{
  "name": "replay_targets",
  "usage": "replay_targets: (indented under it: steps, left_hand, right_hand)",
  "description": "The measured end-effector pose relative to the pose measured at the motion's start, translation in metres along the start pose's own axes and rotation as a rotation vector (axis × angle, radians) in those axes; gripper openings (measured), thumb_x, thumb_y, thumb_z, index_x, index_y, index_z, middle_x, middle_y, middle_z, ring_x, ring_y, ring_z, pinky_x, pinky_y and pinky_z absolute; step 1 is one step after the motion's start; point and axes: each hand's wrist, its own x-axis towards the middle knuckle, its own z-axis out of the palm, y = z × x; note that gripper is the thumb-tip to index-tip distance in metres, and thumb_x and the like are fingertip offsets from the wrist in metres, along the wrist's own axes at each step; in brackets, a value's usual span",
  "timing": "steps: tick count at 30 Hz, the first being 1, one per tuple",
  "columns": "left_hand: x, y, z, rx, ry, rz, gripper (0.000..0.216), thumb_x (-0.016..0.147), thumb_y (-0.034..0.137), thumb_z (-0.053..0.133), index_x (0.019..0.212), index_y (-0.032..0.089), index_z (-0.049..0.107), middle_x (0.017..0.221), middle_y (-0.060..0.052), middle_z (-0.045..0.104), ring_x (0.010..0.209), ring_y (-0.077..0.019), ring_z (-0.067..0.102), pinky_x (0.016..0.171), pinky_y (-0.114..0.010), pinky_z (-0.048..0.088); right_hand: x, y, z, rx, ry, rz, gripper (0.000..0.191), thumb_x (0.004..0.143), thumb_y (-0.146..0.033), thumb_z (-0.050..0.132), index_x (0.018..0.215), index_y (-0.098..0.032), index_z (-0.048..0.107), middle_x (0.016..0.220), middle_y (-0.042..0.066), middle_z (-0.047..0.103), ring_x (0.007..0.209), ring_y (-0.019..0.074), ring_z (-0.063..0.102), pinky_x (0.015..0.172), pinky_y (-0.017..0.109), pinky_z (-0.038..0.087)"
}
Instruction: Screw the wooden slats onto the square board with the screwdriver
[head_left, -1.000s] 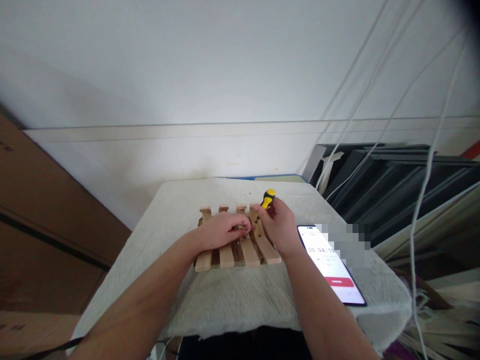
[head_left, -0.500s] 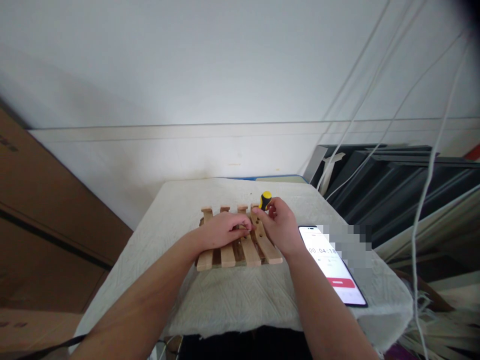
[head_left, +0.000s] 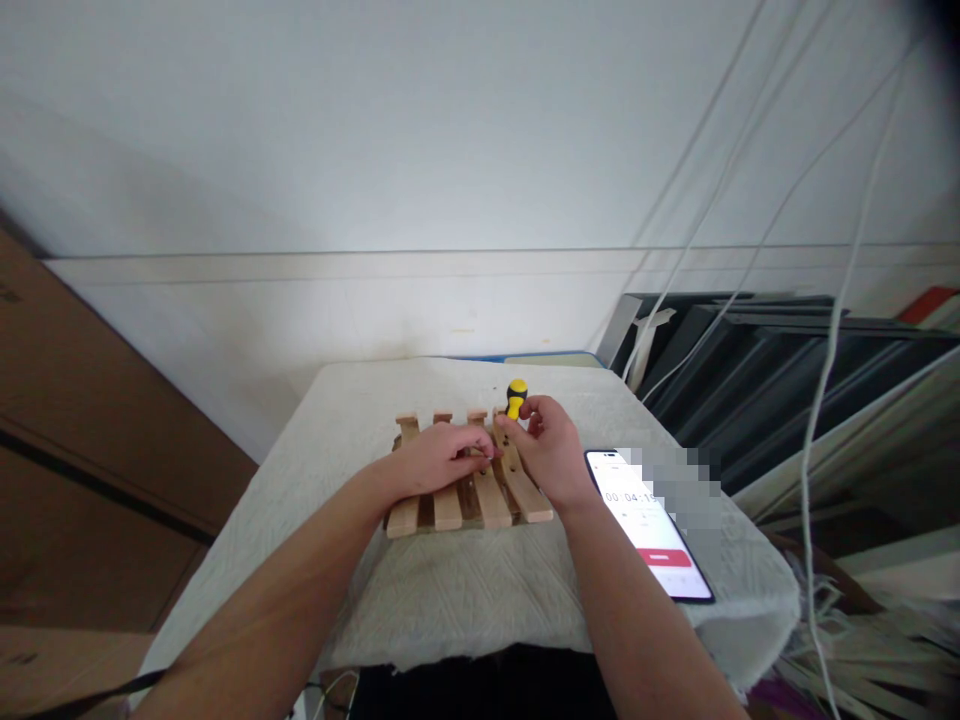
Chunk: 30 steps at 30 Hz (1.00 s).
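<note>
A small wooden slatted rack (head_left: 450, 505) lies flat on a white cloth-covered table (head_left: 450, 590). My left hand (head_left: 439, 455) rests on top of the slats, fingers curled and pressing down near the rack's middle. My right hand (head_left: 547, 450) grips a short screwdriver with a yellow and black handle (head_left: 516, 396), held nearly upright over the rightmost slat. The screwdriver's tip is hidden behind my fingers.
A phone (head_left: 649, 520) with a running timer lies on the table right of the rack, near the right edge. Dark panels (head_left: 787, 370) lean to the right of the table. White cords (head_left: 825, 350) hang at right. A brown cabinet (head_left: 90, 420) stands at left.
The screwdriver handle has tipped from leaning right to nearly upright and shifted left. My left hand stays on the rack.
</note>
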Motion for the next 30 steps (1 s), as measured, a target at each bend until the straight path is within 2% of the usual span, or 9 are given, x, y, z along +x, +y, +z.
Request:
replay_targets:
  steps: [5, 9, 12, 14, 17, 20, 22, 26, 30]
  left_hand:
    - [-0.001, -0.001, 0.000, -0.030, 0.014, 0.007, 0.014, 0.089, 0.023, 0.052, 0.095, 0.017, 0.062, 0.086, -0.002, 0.066, 0.073, -0.0121, 0.057, 0.067, -0.022, 0.041]
    - [-0.001, -0.002, -0.001, -0.151, 0.031, -0.002, 0.019, 0.090, 0.029, 0.050, 0.095, 0.015, 0.061, 0.082, -0.002, 0.064, 0.070, -0.0115, 0.056, 0.065, -0.022, 0.043]
    - [-0.001, -0.002, -0.002, -0.217, 0.084, -0.002, 0.022, 0.090, 0.031, 0.050, 0.096, 0.014, 0.063, 0.085, -0.003, 0.065, 0.076, -0.0125, 0.058, 0.070, -0.023, 0.044]
    - [-0.001, -0.002, -0.003, -0.229, 0.117, -0.016, 0.024, 0.089, 0.033, 0.052, 0.097, 0.015, 0.065, 0.087, -0.003, 0.067, 0.078, -0.0133, 0.059, 0.071, -0.023, 0.045]
    - [0.000, -0.001, -0.002, -0.286, 0.148, -0.034, 0.025, 0.087, 0.034, 0.056, 0.097, 0.015, 0.069, 0.087, -0.004, 0.069, 0.079, -0.0138, 0.060, 0.072, -0.023, 0.045]
    - [0.002, 0.000, -0.001, -0.330, 0.159, -0.032, 0.025, 0.085, 0.033, 0.056, 0.095, 0.015, 0.071, 0.088, -0.004, 0.070, 0.080, -0.0138, 0.060, 0.074, -0.023, 0.044]
    - [0.002, 0.002, -0.001, -0.316, 0.137, -0.045, 0.027, 0.086, 0.035, 0.054, 0.091, 0.015, 0.071, 0.082, -0.002, 0.068, 0.075, -0.0130, 0.059, 0.069, -0.021, 0.043]
    - [0.000, 0.009, -0.006, -0.284, 0.112, -0.061, 0.036, 0.088, 0.042, 0.049, 0.077, 0.012, 0.067, 0.064, 0.001, 0.056, 0.063, -0.0104, 0.049, 0.058, -0.020, 0.037]
    - [-0.003, 0.017, -0.011, -0.368, 0.082, -0.090, 0.039, 0.091, 0.044, 0.042, 0.079, 0.012, 0.063, 0.056, 0.004, 0.043, 0.053, -0.0083, 0.041, 0.050, -0.020, 0.032]
  right_hand:
    - [-0.002, -0.005, -0.001, 0.095, -0.074, 0.079, 0.028, 0.075, -0.044, 0.063, 0.086, -0.019, 0.057, 0.069, -0.001, 0.055, 0.059, 0.0128, 0.049, 0.057, 0.027, 0.039]
    - [-0.003, -0.003, -0.003, 0.187, -0.017, 0.059, 0.027, 0.077, -0.040, 0.060, 0.092, -0.019, 0.056, 0.071, -0.001, 0.056, 0.061, 0.0138, 0.051, 0.058, 0.027, 0.040]
    - [-0.003, 0.001, -0.007, 0.339, 0.007, 0.011, 0.015, 0.078, -0.029, 0.049, 0.088, -0.020, 0.055, 0.075, -0.001, 0.056, 0.069, 0.0151, 0.051, 0.064, 0.028, 0.041]
    - [-0.004, 0.002, -0.011, 0.435, -0.073, 0.012, 0.013, 0.075, -0.023, 0.042, 0.080, -0.020, 0.053, 0.073, -0.001, 0.054, 0.070, 0.0155, 0.050, 0.065, 0.028, 0.040]
    - [-0.006, 0.001, -0.013, 0.504, -0.222, 0.030, 0.009, 0.072, -0.021, 0.042, 0.075, -0.021, 0.050, 0.069, -0.002, 0.051, 0.068, 0.0151, 0.047, 0.063, 0.028, 0.038]
    - [-0.008, -0.001, -0.013, 0.486, -0.274, 0.016, 0.003, 0.071, -0.020, 0.046, 0.073, -0.021, 0.047, 0.069, -0.003, 0.050, 0.066, 0.0142, 0.047, 0.062, 0.027, 0.038]
    - [-0.008, -0.003, -0.013, 0.438, -0.282, 0.001, 0.005, 0.070, -0.017, 0.047, 0.073, -0.021, 0.047, 0.070, -0.003, 0.051, 0.065, 0.0135, 0.047, 0.062, 0.026, 0.038]
    - [-0.008, -0.010, -0.017, 0.324, -0.253, -0.093, 0.011, 0.069, -0.012, 0.047, 0.073, -0.021, 0.052, 0.069, -0.003, 0.055, 0.064, 0.0130, 0.051, 0.062, 0.026, 0.040]
    - [-0.008, -0.015, -0.021, 0.221, -0.230, -0.208, 0.017, 0.075, -0.016, 0.053, 0.088, -0.019, 0.063, 0.084, 0.002, 0.068, 0.078, 0.0164, 0.062, 0.073, 0.029, 0.046]
